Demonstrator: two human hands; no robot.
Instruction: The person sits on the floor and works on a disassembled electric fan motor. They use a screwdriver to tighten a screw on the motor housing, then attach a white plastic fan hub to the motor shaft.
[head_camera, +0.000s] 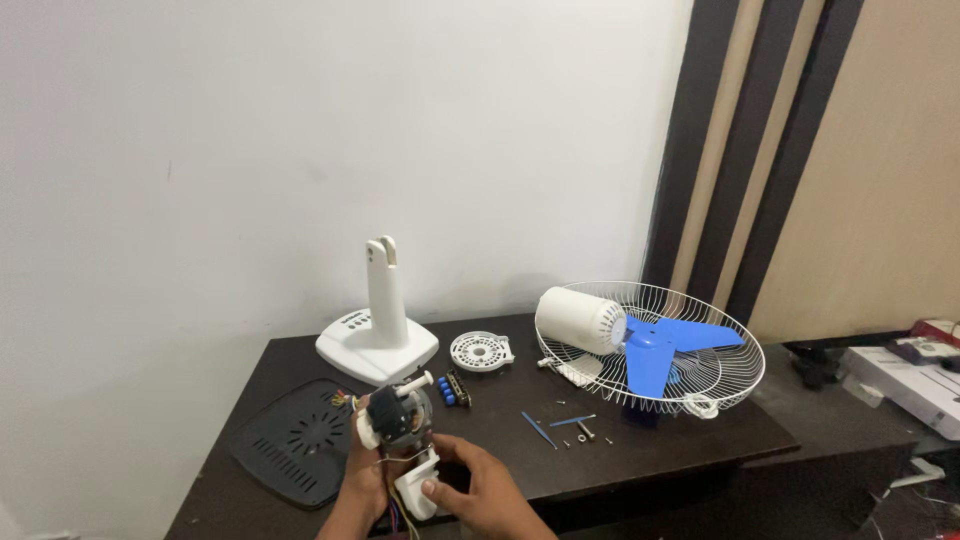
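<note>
Your right hand (470, 487) pinches the white switch box (417, 491) at lower centre; your left hand (365, 478) grips the fan motor (397, 412), its shaft slanting toward upper right.

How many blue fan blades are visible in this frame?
3: all on one blue plastic propeller lying in the white wire fan guard on the dark table, right of the hands; none appears hidden.

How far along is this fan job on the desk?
The fan already lies in pieces: white stand, wire guard holding the blue blades and a white motor cover, dark base plate, loose screws. In hand is the bare motor, with the left hand and right hand on its white fitting. Nothing is joined back together yet.
</note>
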